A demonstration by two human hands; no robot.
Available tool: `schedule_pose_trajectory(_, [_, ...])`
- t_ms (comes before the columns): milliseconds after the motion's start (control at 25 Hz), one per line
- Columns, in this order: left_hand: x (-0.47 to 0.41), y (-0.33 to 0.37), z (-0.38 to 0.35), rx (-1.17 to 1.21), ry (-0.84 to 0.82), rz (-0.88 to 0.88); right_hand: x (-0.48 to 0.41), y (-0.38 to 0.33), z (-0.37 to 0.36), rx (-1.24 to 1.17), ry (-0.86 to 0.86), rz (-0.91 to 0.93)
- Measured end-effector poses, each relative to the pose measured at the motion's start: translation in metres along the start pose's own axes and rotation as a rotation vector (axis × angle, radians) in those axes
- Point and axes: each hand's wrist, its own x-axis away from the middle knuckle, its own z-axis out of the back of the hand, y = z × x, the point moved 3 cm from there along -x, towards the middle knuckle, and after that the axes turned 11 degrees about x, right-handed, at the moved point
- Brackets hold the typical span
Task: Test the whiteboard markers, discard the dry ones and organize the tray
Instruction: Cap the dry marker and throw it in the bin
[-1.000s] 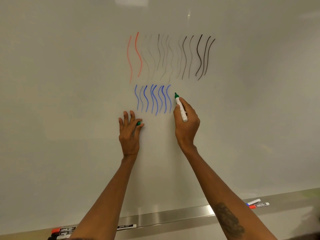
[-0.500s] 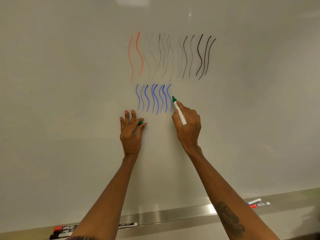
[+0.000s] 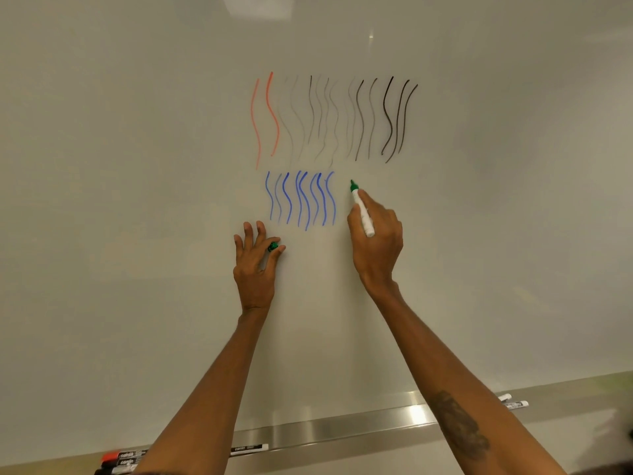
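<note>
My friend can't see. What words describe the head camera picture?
A right hand holds an uncapped green marker up at a whiteboard, just right of blue wavy lines. The left hand pinches the green cap. Red lines and black lines sit above; more markers lie in the tray below.

Near the centre of the frame, a green cap (image 3: pixel 273 246) shows only as a sliver pinched between thumb and forefinger of the left hand (image 3: pixel 255 265). At lower left, a cluster of markers (image 3: pixel 120 461) is cut off by the bottom edge and the left forearm (image 3: pixel 205 406), its label print too small to read, while at lower right only two marker ends (image 3: pixel 513 401) show beyond the right forearm (image 3: pixel 445 382). Whether the tip of the green marker (image 3: pixel 362 214) gripped by the right hand (image 3: pixel 376 248) touches the whiteboard (image 3: pixel 137 200) cannot be told.
</note>
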Motion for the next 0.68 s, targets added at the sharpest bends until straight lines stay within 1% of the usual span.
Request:
schedule_pose_trajectory(80, [0.0,0.001,0.002,0.004,-0.004,0.003,-0.012,0.0,-0.003,0.001,-0.003,0.038])
schedule_pose_trajectory(160, [-0.001,0.002,0.003,0.009,-0.004,0.016,-0.006,0.005,-0.004,0.074,-0.015,0.101])
schedule_pose_trajectory(200, [-0.001,0.001,0.002,0.011,-0.009,0.03,0.003,0.01,-0.003,0.106,-0.019,0.099])
schedule_pose_trajectory(320, [-0.001,0.002,0.002,0.007,-0.032,0.067,0.043,0.027,0.0,0.08,-0.089,-0.029])
schedule_pose_trajectory(360, [-0.001,0.002,0.003,0.005,-0.039,0.076,0.057,0.032,0.001,-0.005,-0.141,-0.099])
schedule_pose_trajectory(480, [0.0,0.009,0.004,0.036,-0.058,0.123,0.081,0.041,0.001,-0.44,-0.325,-0.38])
schedule_pose_trajectory(600, [0.001,0.02,0.009,0.123,-0.049,0.189,0.095,0.037,-0.004,-0.626,-0.495,-0.489])
schedule_pose_trajectory(680, [0.004,0.03,0.015,0.207,0.002,0.272,0.104,0.032,-0.009,-0.735,-0.57,-0.571])
